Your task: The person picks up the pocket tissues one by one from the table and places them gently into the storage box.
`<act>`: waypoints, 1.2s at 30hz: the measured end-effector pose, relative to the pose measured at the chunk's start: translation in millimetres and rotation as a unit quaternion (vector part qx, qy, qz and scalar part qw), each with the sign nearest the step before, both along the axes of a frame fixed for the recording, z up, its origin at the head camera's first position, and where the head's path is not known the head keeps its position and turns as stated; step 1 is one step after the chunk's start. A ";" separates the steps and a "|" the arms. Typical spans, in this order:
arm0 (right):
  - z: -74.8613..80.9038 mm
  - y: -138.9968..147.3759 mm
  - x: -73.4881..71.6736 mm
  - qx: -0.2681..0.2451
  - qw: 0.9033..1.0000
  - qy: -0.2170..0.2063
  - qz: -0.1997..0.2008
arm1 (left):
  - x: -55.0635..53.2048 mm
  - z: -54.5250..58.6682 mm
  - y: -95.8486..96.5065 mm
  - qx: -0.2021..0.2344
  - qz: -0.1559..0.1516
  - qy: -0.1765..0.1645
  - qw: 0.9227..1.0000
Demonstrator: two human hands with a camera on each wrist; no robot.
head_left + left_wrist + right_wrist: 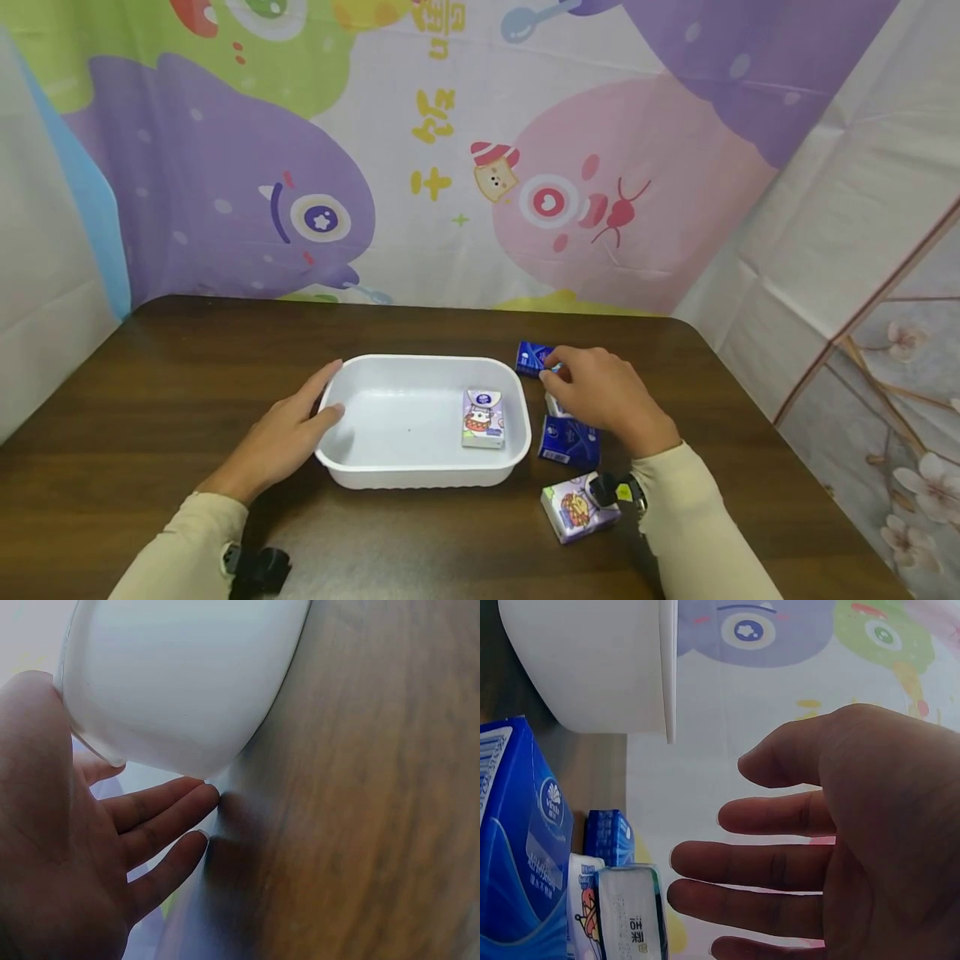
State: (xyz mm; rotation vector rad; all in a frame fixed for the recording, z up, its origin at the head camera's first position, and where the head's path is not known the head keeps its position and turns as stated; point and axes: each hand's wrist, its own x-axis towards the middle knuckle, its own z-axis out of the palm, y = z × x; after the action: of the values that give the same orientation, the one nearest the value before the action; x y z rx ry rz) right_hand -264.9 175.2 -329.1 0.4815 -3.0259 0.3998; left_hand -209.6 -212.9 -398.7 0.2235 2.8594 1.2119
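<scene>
My left hand [288, 433] grips the left end of a white plastic tray [420, 479], thumb over the rim and the other fingers against the outer wall. In the left wrist view those fingers lie under the rim. A purple-and-white tissue pack [483, 421] lies inside the tray toward its right end. To the right of the tray, my right hand [600, 392] hovers over a row of tissue packs, fingers extended and apart in the right wrist view. Near it are a blue pack [531, 358], a partly hidden white pack [555, 407] and a larger blue pack [568, 442].
Another purple-and-white pack [577, 508] lies nearer the front, partly behind the right wrist's camera. Everything stands on a dark wooden table [420, 550]. A cartoon-printed cloth [420, 250] hangs behind the table, and a pale wall covering [825, 250] rises on the right.
</scene>
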 end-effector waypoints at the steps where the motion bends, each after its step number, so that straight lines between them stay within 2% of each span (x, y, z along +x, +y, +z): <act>1: -0.2 0.9 -0.4 -0.001 1.000 -0.003 -0.002 | -0.1 0.0 0.1 -0.001 0.000 0.000 1.000; 7: -0.4 5.1 -1.8 -0.011 1.000 -0.021 -0.012 | 0.4 -0.5 0.3 0.000 0.001 0.005 1.000; 16: 0.2 9.6 -3.4 -0.010 1.000 0.000 -0.009 | 0.3 0.1 1.0 0.009 -0.001 0.011 1.000; 36: -4.1 19.1 -10.0 -0.009 1.000 0.012 -0.022 | -0.3 -0.6 -0.1 0.006 0.001 0.008 1.000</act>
State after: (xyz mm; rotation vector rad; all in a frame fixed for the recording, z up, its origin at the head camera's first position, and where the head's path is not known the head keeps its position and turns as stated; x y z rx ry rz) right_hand -274.9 194.3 -333.2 0.4141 -3.0006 0.4142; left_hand -209.9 -213.0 -399.3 0.2321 2.8664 1.2328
